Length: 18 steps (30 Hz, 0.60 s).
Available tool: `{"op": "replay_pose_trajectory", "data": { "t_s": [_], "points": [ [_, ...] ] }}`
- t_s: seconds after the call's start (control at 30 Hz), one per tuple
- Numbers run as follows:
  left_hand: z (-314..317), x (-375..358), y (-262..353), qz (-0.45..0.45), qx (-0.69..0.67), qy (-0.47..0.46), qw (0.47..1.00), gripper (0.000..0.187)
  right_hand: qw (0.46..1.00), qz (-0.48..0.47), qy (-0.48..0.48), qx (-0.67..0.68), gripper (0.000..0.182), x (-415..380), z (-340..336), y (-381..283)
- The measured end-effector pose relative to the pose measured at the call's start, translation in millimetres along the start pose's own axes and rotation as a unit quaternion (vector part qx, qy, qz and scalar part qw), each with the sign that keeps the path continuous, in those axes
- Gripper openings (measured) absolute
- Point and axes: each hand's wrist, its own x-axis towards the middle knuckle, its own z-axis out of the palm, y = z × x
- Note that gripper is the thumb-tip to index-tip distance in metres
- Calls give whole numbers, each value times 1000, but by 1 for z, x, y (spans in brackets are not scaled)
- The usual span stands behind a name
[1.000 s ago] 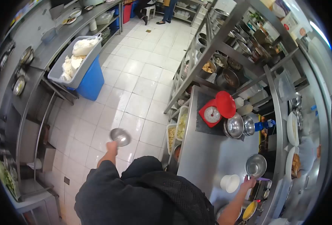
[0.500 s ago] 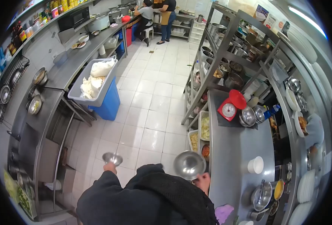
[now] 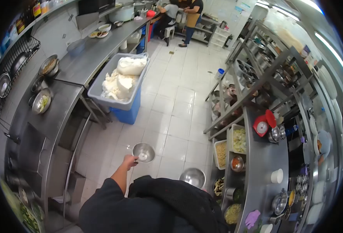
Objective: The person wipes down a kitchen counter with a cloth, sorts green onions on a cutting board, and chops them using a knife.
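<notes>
My left hand (image 3: 130,162) is closed on the rim of a small steel bowl (image 3: 144,152), held out over the tiled floor. A larger steel bowl (image 3: 192,178) is close in front of my body on the right. My right hand is almost wholly hidden behind that bowl and my dark clothing, so its fingers cannot be made out. Food containers, among them one of cut cabbage (image 3: 239,140) and one of noodles (image 3: 221,154), stand to the right of the larger bowl.
A grey tub (image 3: 140,91) of white food sits on a blue bin (image 3: 129,114) ahead left. Steel counters run along the left (image 3: 72,68) and right (image 3: 258,171). A metal shelf rack (image 3: 253,91) stands ahead right. Two people are at the far end.
The view has turned right to left across the scene, shifting things rightward. My left hand has reached farther forward with the small bowl. My right hand has dropped out of sight behind the larger bowl.
</notes>
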Motion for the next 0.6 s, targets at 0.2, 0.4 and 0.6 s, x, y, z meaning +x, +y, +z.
{"op": "replay_pose_trajectory", "data": {
  "t_s": [0.2,0.4,0.6],
  "points": [
    [-244,-30,-137,-57,-136,283,948,31,922,166,-139,320,18,15,166,-247],
    [-387,-146,-270,47,47,318,946,24,884,73,-312,341,30,59,287,-464],
    [-372,-119,-279,9,-84,278,957,14,893,48,-422,148,21,-2,330,-436]
  ]
}}
